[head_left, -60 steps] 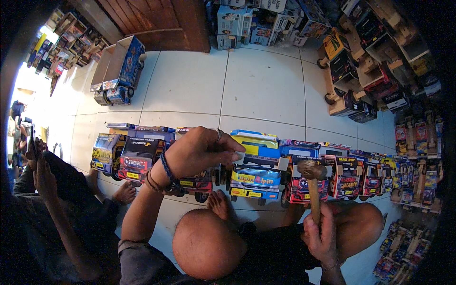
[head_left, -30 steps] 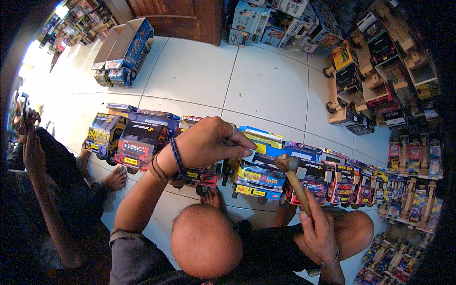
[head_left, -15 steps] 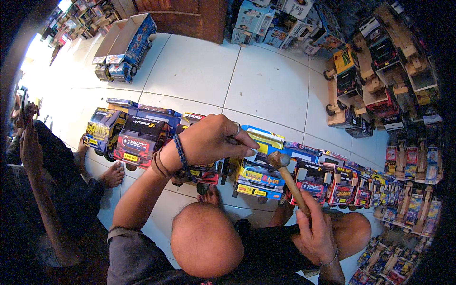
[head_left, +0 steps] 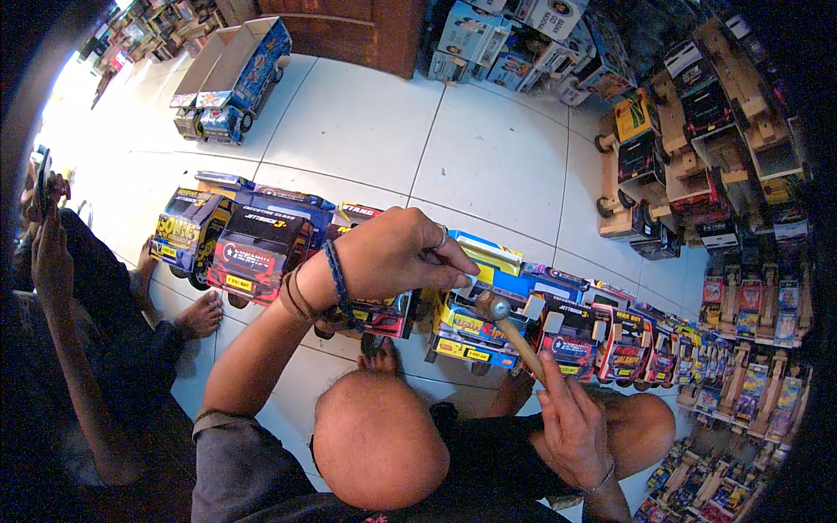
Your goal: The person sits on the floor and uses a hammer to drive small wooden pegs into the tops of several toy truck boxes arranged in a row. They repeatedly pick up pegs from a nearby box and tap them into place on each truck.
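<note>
My left hand (head_left: 405, 253) reaches over a row of toy trucks, its thumb and forefinger pinched together at the upper front of a blue and yellow toy truck (head_left: 478, 334). Whatever sits between those fingertips is too small to make out. My right hand (head_left: 571, 423) is closed around the wooden handle of a hammer (head_left: 523, 350). The hammer's metal head hangs in front of that truck's cab, just below and to the right of my left fingertips. A black and red toy truck (head_left: 567, 331) stands directly to the right of it.
More toy trucks (head_left: 253, 253) stand to the left on the white tiled floor (head_left: 349, 113). A larger blue toy truck (head_left: 235, 83) is farther back. Stacked toy trucks (head_left: 641, 157) and boxes (head_left: 466, 39) line the far right. Another person (head_left: 65, 322) sits at left, holding a phone.
The hammer's head has shifted slightly left and down, and its face has turned. My right hand has edged left with it. My left hand keeps its pinch at the same spot.
</note>
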Tool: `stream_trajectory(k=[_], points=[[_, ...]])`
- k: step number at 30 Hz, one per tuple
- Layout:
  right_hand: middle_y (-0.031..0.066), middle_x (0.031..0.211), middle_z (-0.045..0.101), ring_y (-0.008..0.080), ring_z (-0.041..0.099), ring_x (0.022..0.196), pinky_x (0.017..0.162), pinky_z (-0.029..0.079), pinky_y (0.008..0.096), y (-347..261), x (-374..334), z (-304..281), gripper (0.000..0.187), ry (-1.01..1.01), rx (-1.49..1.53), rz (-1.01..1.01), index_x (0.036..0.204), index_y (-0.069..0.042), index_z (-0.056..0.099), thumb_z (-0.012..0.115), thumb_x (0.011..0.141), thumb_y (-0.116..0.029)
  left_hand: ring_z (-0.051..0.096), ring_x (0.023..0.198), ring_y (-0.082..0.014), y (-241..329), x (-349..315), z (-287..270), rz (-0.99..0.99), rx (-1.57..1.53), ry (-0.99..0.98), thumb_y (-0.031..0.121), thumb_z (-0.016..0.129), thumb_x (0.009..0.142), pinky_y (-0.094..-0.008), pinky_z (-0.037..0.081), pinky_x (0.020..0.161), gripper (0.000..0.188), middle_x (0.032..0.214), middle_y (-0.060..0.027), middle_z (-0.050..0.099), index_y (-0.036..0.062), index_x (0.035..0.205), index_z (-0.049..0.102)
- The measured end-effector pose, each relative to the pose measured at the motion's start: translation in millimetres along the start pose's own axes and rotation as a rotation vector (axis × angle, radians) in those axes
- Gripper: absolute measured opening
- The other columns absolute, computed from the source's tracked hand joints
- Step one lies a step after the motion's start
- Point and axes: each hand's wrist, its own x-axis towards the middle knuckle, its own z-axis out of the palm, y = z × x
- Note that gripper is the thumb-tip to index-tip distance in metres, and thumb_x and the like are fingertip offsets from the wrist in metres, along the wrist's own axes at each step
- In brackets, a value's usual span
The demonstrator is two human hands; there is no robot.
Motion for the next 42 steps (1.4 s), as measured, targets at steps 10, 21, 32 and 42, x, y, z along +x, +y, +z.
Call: stream_trajectory(k=[10, 21, 32, 42], points=[[0.0187, 0.117, 0.065, 0.0292, 0.069, 0.089, 0.066, 0.059, 0.0369, 8.1, -5.0, 20.8, 0.057, 0.055, -0.216, -0.092, 0.142, -0.001, 0.047, 0.066, 0.089, -0.008, 0.072, 0.079, -0.0193, 0.1, 0.1, -0.9, -0.012, -0.008, -0.003, 0.023, 0.076, 0.085, -0.0307, 0.055, 0.075, 0.023, 0.09, -0.0125, 0.075, 0.0094, 0.103, 0.077], [0.0248, 0.118, 0.063, 0.0367, 0.067, 0.098, 0.076, 0.059, 0.0412, 6.3, -4.9, 23.0, 0.059, 0.032, -0.156, -0.063, 0.144, 0.004, 0.04, 0.061, 0.089, -0.001, 0.072, 0.085, -0.0191, 1.7, 1.1, -2.3, -0.012, -0.04, -0.049, 0.021, 0.075, 0.087, -0.0309, 0.055, 0.077, 0.021, 0.094, -0.0107, 0.075, 0.0062, 0.102, 0.076], [0.0291, 0.128, 0.058, 0.0392, 0.065, 0.108, 0.09, 0.055, 0.0437, 11.6, -7.5, 32.2, 0.058, 0.097, -0.103, -0.115, 0.145, 0.005, 0.037, 0.059, 0.092, -0.004, 0.072, 0.085, -0.0192, 2.9, 0.8, -3.2, -0.053, -0.061, -0.064, 0.022, 0.076, 0.087, -0.0306, 0.056, 0.078, 0.024, 0.095, -0.012, 0.075, 0.0053, 0.103, 0.075], [0.0082, 0.074, 0.051, 0.0162, 0.05, 0.059, 0.052, 0.045, 0.0305, 58.3, -52.7, -3.2, 0.064, 0.958, -0.184, 0.076, 0.148, 0.005, 0.03, 0.052, 0.099, -0.029, 0.067, 0.086, -0.0104, 8.5, 3.6, -7.3, -0.16, -0.022, -0.134, 0.021, 0.069, 0.094, -0.0273, 0.054, 0.079, 0.024, 0.094, -0.0068, 0.074, 0.0036, 0.109, 0.072]])
